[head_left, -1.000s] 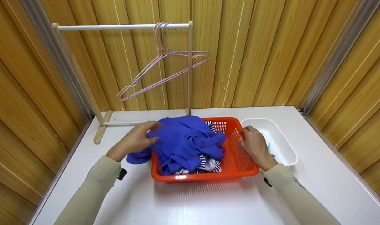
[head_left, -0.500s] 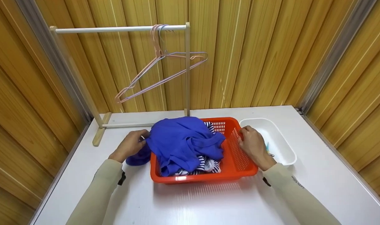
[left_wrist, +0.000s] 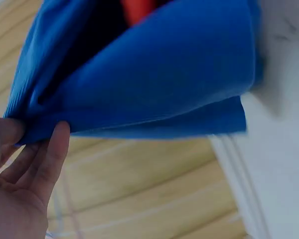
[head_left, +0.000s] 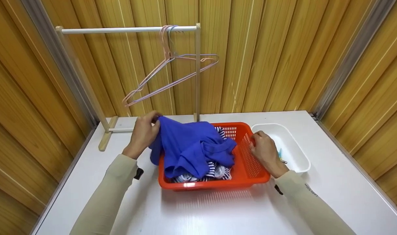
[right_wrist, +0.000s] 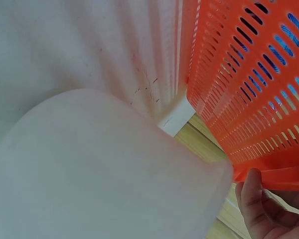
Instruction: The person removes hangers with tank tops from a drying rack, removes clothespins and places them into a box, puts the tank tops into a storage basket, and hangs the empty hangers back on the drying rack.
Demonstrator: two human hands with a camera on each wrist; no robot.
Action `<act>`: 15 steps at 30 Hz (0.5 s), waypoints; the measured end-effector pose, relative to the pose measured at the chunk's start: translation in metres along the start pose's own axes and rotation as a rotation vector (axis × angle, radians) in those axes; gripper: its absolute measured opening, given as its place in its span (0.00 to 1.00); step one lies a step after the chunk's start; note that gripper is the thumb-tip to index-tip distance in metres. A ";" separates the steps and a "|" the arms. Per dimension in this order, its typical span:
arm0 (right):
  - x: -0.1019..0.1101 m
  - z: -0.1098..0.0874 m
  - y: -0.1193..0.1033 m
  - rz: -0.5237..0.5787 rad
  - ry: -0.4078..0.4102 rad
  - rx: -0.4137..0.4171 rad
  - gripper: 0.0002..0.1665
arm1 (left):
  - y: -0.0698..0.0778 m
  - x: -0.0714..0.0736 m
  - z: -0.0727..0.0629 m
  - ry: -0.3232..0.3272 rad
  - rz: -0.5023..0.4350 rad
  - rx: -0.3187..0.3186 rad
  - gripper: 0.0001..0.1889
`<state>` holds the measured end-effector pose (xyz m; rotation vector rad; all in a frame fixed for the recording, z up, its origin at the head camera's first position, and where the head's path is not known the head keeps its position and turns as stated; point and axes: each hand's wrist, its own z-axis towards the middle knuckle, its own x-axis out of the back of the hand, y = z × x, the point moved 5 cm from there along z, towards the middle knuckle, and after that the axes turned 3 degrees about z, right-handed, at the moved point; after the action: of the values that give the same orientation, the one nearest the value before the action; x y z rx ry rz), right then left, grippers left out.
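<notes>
A blue garment (head_left: 191, 143) lies heaped over the left part of a red perforated basket (head_left: 214, 185). My left hand (head_left: 146, 130) pinches the garment's edge and holds it up beyond the basket's left rim; in the left wrist view the cloth (left_wrist: 154, 84) hangs in folds from thumb and fingers. Striped dark-and-white cloth (head_left: 227, 173) shows beneath it in the basket. On the right side my right hand (head_left: 265, 148) grips the basket's rim, with the thumb and fingers around the edge in the right wrist view, where the perforated wall (right_wrist: 239, 89) rises beside them.
A white tray (head_left: 299, 153) with small items stands right of the basket, close by my right hand. Behind, a rack with a white rail (head_left: 120, 30) carries several pink and lilac hangers (head_left: 165, 86). Wood-patterned walls (head_left: 267, 65) enclose the white table (head_left: 185, 215).
My left hand has come down to the garment's left edge, taken hold of it, and lifted it up. The piece hanging outside the basket has risen. My right hand stays on the rim.
</notes>
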<state>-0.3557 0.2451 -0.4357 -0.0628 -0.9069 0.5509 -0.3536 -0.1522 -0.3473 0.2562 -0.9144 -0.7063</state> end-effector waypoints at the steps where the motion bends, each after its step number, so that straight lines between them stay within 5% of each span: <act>1: 0.000 0.000 0.000 0.001 0.000 -0.001 0.08 | 0.011 0.001 0.001 0.011 -0.015 -0.026 0.09; 4: 0.000 0.000 -0.001 0.004 0.003 -0.006 0.08 | 0.046 -0.001 -0.001 -0.004 -0.045 -0.134 0.08; 8: 0.000 0.000 0.000 0.002 0.002 -0.017 0.08 | 0.085 -0.012 -0.014 -0.113 -0.016 -0.275 0.08; 11: 0.000 0.000 0.001 -0.005 -0.007 -0.027 0.09 | 0.101 -0.031 -0.028 -0.273 0.036 -0.339 0.08; 15: 0.000 0.000 0.001 -0.007 -0.007 -0.026 0.09 | 0.105 -0.062 -0.056 -0.588 0.164 -0.384 0.04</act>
<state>-0.3562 0.2456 -0.4362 -0.0813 -0.9205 0.5335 -0.2871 -0.0377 -0.3694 -0.3858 -1.3111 -0.8024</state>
